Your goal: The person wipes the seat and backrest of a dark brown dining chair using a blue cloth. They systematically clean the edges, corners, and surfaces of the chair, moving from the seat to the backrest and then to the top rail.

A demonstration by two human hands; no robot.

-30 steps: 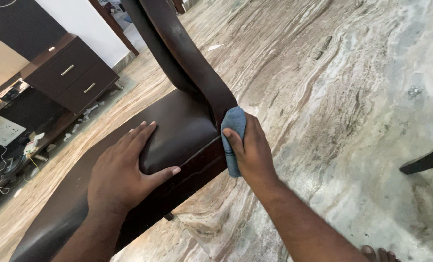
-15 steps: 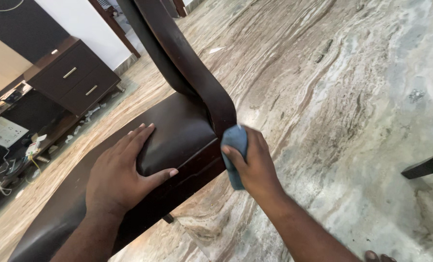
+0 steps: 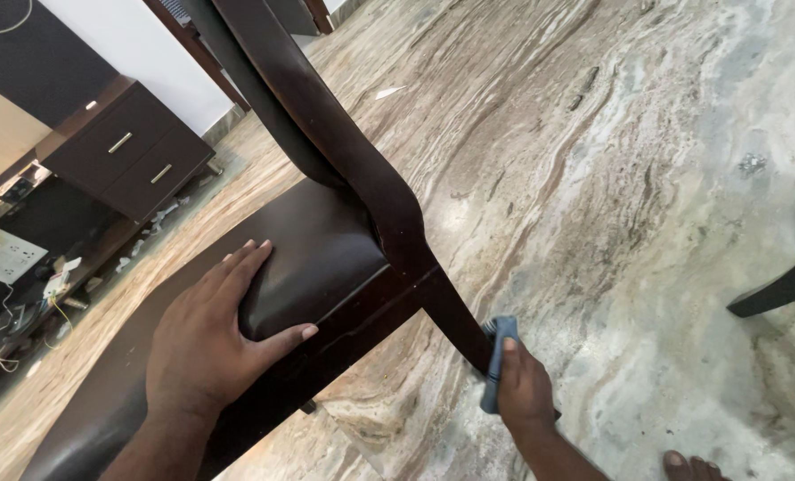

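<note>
The left hand (image 3: 206, 343) lay flat and open on the dark seat of the brown chair (image 3: 326, 249), while the right hand (image 3: 524, 387) gripped a blue cloth (image 3: 497, 356) pressed against the chair's back leg (image 3: 455, 316), low over the marble floor (image 3: 611, 178).

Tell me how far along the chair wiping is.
Done: I cannot tell which parts are already wiped; the dark frame shows no clear difference. In hand: the right hand presses a blue cloth on the rear leg, while the left hand lies flat on the seat. Left: the leg below the cloth, hidden by the hand.
</note>
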